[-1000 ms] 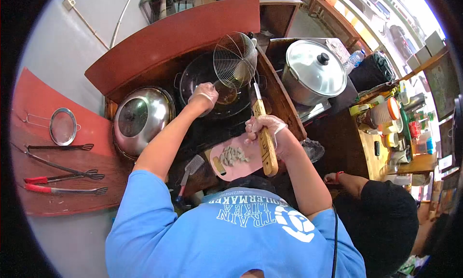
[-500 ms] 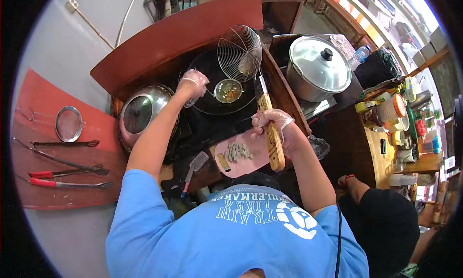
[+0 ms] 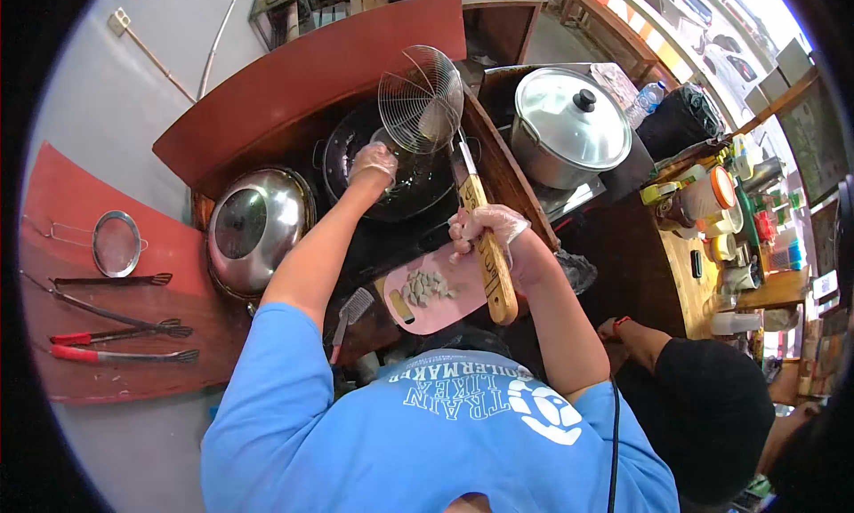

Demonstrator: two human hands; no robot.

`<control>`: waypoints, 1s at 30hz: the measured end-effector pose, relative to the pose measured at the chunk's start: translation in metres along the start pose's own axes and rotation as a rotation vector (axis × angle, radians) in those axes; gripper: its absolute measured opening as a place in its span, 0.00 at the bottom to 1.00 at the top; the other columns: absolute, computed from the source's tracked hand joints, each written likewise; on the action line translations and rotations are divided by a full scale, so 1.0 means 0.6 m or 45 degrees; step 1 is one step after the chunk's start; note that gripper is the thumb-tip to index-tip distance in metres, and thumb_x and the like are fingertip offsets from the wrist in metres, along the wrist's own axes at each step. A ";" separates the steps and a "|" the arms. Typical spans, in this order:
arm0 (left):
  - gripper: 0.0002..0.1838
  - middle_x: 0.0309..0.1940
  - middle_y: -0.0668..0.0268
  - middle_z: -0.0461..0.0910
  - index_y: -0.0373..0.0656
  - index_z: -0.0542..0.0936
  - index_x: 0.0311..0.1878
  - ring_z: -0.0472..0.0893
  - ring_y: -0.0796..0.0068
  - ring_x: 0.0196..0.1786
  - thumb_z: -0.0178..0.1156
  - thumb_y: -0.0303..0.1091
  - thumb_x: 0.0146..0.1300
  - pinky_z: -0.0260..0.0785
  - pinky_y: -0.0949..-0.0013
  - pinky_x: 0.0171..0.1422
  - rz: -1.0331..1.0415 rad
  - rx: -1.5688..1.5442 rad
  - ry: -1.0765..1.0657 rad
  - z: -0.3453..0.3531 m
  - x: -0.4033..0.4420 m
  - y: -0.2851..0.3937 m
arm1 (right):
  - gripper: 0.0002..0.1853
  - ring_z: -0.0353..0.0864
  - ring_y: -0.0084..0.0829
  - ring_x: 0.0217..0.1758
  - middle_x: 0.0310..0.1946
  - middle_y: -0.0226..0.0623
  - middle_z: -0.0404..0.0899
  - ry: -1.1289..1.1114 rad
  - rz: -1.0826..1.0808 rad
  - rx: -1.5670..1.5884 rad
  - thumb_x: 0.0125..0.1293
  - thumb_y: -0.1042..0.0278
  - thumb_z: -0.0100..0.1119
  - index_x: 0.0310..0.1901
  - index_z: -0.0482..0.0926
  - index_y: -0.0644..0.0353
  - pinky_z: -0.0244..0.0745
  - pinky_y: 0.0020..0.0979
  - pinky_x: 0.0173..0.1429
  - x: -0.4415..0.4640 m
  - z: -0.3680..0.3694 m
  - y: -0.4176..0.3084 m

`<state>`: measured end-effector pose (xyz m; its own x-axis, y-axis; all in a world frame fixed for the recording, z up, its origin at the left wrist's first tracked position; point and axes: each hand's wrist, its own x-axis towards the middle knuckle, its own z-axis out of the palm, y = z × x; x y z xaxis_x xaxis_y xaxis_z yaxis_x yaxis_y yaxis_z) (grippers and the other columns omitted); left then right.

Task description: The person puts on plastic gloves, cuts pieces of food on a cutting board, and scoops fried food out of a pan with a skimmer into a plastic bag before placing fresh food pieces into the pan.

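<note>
My right hand (image 3: pixel 487 231), in a clear plastic glove, is wrapped round the wooden handle (image 3: pixel 485 246) of a large wire skimmer (image 3: pixel 422 98). Its round basket is tilted up over the far right part of a dark wok (image 3: pixel 414 197). Over the same wok, my gloved left hand (image 3: pixel 374 164) is closed on a small strainer (image 3: pixel 382 138), of which only a bit shows beyond the fingers. Below the wok lies a pink cutting board (image 3: pixel 454 308) bearing small greyish pieces (image 3: pixel 427 287) and a yellowish block (image 3: pixel 401 307).
Left of the wok sits a lidded pan (image 3: pixel 262 224); a large lidded pot (image 3: pixel 572 126) stands to its right. Tongs (image 3: pixel 124 356) and a sieve (image 3: pixel 117 244) hang on the red panel (image 3: pixel 67 202). A person in black (image 3: pixel 703 406) is at the right, beside a wooden counter (image 3: pixel 689 286).
My left hand has moved right and slightly down over the wok. The small strainer, visible at the wok's middle before, is now mostly hidden beyond it. The skimmer stays in my right hand.
</note>
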<state>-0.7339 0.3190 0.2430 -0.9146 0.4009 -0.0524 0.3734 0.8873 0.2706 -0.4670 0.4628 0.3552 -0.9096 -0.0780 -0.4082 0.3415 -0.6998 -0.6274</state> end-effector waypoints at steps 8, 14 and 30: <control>0.11 0.43 0.56 0.87 0.42 0.87 0.39 0.86 0.60 0.48 0.59 0.31 0.55 0.80 0.59 0.51 0.619 0.714 -0.009 -0.018 -0.042 0.010 | 0.07 0.76 0.33 0.27 0.27 0.38 0.72 -0.017 0.036 0.024 0.54 0.77 0.57 0.36 0.72 0.65 0.82 0.43 0.39 -0.008 0.000 -0.006; 0.07 0.35 0.58 0.86 0.46 0.86 0.32 0.86 0.56 0.42 0.62 0.34 0.51 0.80 0.56 0.48 0.628 0.218 0.004 -0.054 -0.045 -0.033 | 0.08 0.74 0.32 0.27 0.25 0.37 0.71 0.021 -0.019 0.000 0.53 0.76 0.58 0.36 0.72 0.65 0.79 0.40 0.38 -0.013 0.007 -0.012; 0.19 0.50 0.46 0.82 0.37 0.84 0.47 0.84 0.48 0.52 0.46 0.36 0.69 0.77 0.52 0.57 0.115 0.251 0.022 -0.071 0.003 -0.050 | 0.15 0.74 0.30 0.27 0.29 0.37 0.73 0.025 0.056 0.032 0.48 0.78 0.55 0.41 0.73 0.70 0.80 0.36 0.41 -0.029 0.008 -0.027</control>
<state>-0.7533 0.2832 0.2755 -0.8778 0.4786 -0.0195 0.4758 0.8759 0.0801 -0.4581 0.4719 0.3757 -0.8888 -0.0950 -0.4483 0.3748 -0.7135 -0.5919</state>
